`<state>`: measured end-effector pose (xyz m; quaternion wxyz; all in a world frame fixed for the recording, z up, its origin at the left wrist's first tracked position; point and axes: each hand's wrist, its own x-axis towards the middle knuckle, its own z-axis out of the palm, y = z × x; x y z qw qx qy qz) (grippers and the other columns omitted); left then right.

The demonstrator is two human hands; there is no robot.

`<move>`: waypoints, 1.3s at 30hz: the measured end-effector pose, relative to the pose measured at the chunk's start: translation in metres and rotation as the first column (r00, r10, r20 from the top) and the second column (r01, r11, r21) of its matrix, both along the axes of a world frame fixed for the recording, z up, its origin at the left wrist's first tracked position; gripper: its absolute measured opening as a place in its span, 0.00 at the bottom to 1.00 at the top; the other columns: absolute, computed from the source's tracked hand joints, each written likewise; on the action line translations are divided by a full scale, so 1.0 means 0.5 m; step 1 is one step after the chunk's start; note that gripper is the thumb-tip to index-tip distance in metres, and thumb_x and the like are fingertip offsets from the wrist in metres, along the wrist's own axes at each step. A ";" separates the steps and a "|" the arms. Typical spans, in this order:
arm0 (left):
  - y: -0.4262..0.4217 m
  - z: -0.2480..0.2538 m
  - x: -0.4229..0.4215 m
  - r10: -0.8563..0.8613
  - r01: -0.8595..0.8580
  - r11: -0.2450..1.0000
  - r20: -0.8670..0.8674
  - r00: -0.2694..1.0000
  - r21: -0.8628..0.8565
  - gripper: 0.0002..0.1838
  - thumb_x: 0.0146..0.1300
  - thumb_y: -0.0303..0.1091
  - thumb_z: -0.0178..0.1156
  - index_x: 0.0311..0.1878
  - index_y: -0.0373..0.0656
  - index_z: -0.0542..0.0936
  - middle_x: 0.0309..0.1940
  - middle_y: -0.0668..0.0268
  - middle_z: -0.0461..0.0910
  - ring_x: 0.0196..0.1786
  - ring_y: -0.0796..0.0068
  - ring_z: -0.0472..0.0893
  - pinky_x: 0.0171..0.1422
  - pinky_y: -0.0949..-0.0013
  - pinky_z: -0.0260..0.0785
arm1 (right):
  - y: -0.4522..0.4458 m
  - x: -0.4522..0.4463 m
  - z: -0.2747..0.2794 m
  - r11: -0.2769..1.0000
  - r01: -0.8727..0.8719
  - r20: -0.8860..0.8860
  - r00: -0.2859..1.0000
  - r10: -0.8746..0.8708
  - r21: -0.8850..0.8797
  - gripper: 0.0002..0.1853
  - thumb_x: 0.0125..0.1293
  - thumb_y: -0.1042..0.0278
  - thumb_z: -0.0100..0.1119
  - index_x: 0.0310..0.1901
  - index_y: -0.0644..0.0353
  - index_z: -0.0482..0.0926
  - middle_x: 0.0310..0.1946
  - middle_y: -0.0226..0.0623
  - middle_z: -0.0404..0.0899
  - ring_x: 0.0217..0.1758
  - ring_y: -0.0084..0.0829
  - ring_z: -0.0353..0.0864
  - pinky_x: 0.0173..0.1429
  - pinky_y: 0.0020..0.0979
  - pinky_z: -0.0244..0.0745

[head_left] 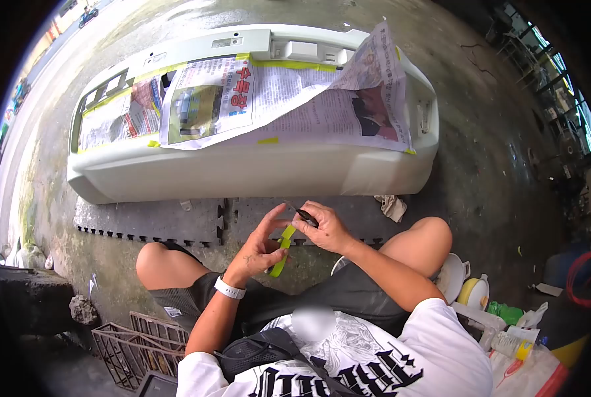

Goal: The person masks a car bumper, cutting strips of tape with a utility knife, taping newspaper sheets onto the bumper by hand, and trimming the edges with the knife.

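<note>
Your white printed shirt [441,344] is filling the space closest to the camera, with a black bag [256,352] lying against it, all on the near side of the long pale bumper [256,172]. Your left hand [252,251], a white watch [230,287] circling its wrist, is hovering just short of the bumper's near edge; its index finger is stretching up while its thumb and other fingers are curling partly closed, keeping hold of yellow-green tape [280,259]. That tape is hanging before the bumper's middle, its upper part running toward your right hand [325,228]. There your thumb and fingers are pinching a black knife-like tool [306,218] firmly, its thin tip pointing toward your left index finger; whether your right thumb is touching the tape, you cannot tell. Newspaper sheets [282,112] are covering much of the bumper's upper face, one corner rising near its far right end. Dark mats [156,218] are lying along the bumper's near side, and a crumpled cloth [393,206] is resting near its right end.
</note>
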<state>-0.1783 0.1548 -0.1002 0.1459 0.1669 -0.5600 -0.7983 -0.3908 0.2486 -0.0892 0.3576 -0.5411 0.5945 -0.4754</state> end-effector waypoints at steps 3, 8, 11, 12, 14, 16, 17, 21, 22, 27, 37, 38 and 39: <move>0.010 0.003 -0.012 0.027 -0.027 1.000 0.019 0.999 -0.005 0.52 0.62 0.12 0.58 0.89 0.50 0.51 0.77 0.60 0.69 0.45 0.72 0.88 0.50 0.69 0.82 | 0.001 -0.001 -0.014 0.992 0.071 -0.068 0.995 -0.079 -0.109 0.06 0.73 0.73 0.70 0.44 0.64 0.83 0.34 0.32 0.78 0.35 0.27 0.76 0.41 0.33 0.74; -0.002 -0.091 -0.016 0.209 -0.141 0.944 0.209 0.955 -0.299 0.50 0.58 0.13 0.62 0.85 0.48 0.60 0.76 0.54 0.71 0.45 0.64 0.90 0.50 0.63 0.82 | -0.002 -0.010 0.014 0.960 0.181 -0.062 0.978 -0.198 -0.214 0.08 0.71 0.79 0.70 0.49 0.63 0.84 0.35 0.30 0.76 0.32 0.21 0.75 0.36 0.27 0.73; -0.008 -0.167 -0.029 0.377 -0.020 0.493 0.193 0.906 -0.870 0.44 0.55 0.16 0.64 0.79 0.46 0.67 0.73 0.47 0.72 0.47 0.47 0.90 0.51 0.53 0.84 | -0.002 -0.016 0.064 0.917 0.125 -0.153 0.969 -0.195 -0.380 0.19 0.69 0.83 0.70 0.59 0.60 0.81 0.35 0.29 0.73 0.31 0.19 0.74 0.35 0.24 0.71; -0.012 -0.195 -0.037 0.341 0.046 0.453 0.220 0.914 -0.890 0.42 0.55 0.18 0.65 0.76 0.45 0.69 0.72 0.45 0.72 0.48 0.40 0.88 0.52 0.48 0.83 | -0.003 -0.020 0.071 0.900 0.080 -0.161 0.973 -0.163 -0.428 0.29 0.68 0.86 0.69 0.69 0.57 0.76 0.36 0.27 0.72 0.31 0.17 0.73 0.36 0.21 0.71; -0.017 -0.244 -0.057 0.278 0.111 0.403 0.237 0.931 -0.909 0.39 0.55 0.19 0.66 0.74 0.44 0.70 0.72 0.43 0.71 0.49 0.33 0.86 0.54 0.43 0.82 | -0.010 -0.026 0.083 0.880 0.111 -0.150 0.968 -0.201 -0.462 0.30 0.68 0.86 0.68 0.70 0.57 0.75 0.36 0.27 0.72 0.32 0.16 0.73 0.36 0.20 0.71; -0.024 -0.289 -0.057 0.213 0.381 0.371 0.477 0.853 -0.847 0.37 0.56 0.19 0.65 0.72 0.43 0.71 0.73 0.44 0.70 0.50 0.34 0.87 0.55 0.43 0.83 | -0.015 -0.047 0.091 0.843 0.120 -0.161 0.958 -0.236 -0.524 0.33 0.72 0.85 0.66 0.76 0.57 0.68 0.37 0.27 0.76 0.29 0.12 0.72 0.37 0.18 0.70; -0.028 -0.319 -0.056 0.192 0.387 0.353 0.470 0.861 -0.852 0.37 0.56 0.19 0.65 0.72 0.43 0.71 0.73 0.44 0.70 0.50 0.34 0.87 0.55 0.43 0.83 | -0.015 -0.057 0.097 0.835 0.141 -0.164 0.950 -0.265 -0.532 0.33 0.72 0.85 0.66 0.76 0.57 0.68 0.37 0.27 0.76 0.29 0.12 0.72 0.37 0.18 0.70; -0.022 -0.435 -0.035 0.139 0.480 0.329 0.544 0.827 -0.813 0.32 0.62 0.23 0.65 0.72 0.43 0.73 0.76 0.43 0.68 0.51 0.34 0.87 0.56 0.44 0.83 | -0.003 -0.128 0.120 0.767 0.338 0.015 0.919 -0.395 -0.545 0.35 0.73 0.81 0.66 0.78 0.58 0.65 0.42 0.27 0.79 0.32 0.12 0.72 0.40 0.17 0.72; -0.024 -0.444 -0.037 0.153 0.473 0.308 0.534 0.832 -0.825 0.30 0.63 0.25 0.65 0.71 0.43 0.74 0.75 0.44 0.70 0.52 0.36 0.87 0.55 0.45 0.83 | -0.001 -0.156 0.132 0.713 0.412 0.007 0.868 -0.496 -0.567 0.35 0.73 0.79 0.67 0.78 0.60 0.64 0.43 0.28 0.79 0.33 0.12 0.73 0.41 0.18 0.73; -0.002 -0.114 -0.101 0.131 0.271 0.362 0.336 0.933 -0.892 0.19 0.59 0.30 0.73 0.55 0.43 0.84 0.52 0.50 0.86 0.48 0.47 0.88 0.50 0.49 0.80 | 0.035 -0.325 0.157 0.520 0.677 -0.117 0.547 -0.829 -0.520 0.41 0.72 0.67 0.72 0.80 0.65 0.59 0.50 0.40 0.80 0.38 0.26 0.80 0.43 0.32 0.80; -0.297 0.398 -0.447 0.183 -0.096 0.785 0.082 0.980 -0.612 0.48 0.70 0.56 0.73 0.79 0.30 0.68 0.69 0.41 0.79 0.73 0.50 0.79 0.78 0.57 0.69 | 0.029 -0.391 0.164 0.527 0.842 -0.252 0.489 -0.835 -0.116 0.46 0.70 0.57 0.72 0.82 0.63 0.56 0.55 0.52 0.80 0.56 0.46 0.84 0.59 0.40 0.79; -0.275 0.381 -0.469 0.107 -0.044 0.701 0.045 0.993 -0.711 0.49 0.69 0.58 0.73 0.80 0.32 0.68 0.69 0.40 0.79 0.73 0.50 0.79 0.77 0.57 0.70 | 0.030 -0.396 0.170 0.531 0.838 -0.252 0.491 -0.834 -0.126 0.46 0.70 0.57 0.72 0.82 0.63 0.56 0.55 0.52 0.80 0.56 0.46 0.84 0.59 0.40 0.79; -0.248 0.369 -0.489 0.024 0.005 0.601 0.024 0.999 -0.799 0.49 0.68 0.60 0.73 0.80 0.34 0.68 0.70 0.39 0.79 0.73 0.50 0.79 0.77 0.58 0.70 | 0.032 -0.400 0.172 0.535 0.842 -0.107 0.527 -0.843 -0.071 0.46 0.71 0.57 0.71 0.82 0.63 0.55 0.53 0.49 0.81 0.55 0.45 0.84 0.59 0.41 0.79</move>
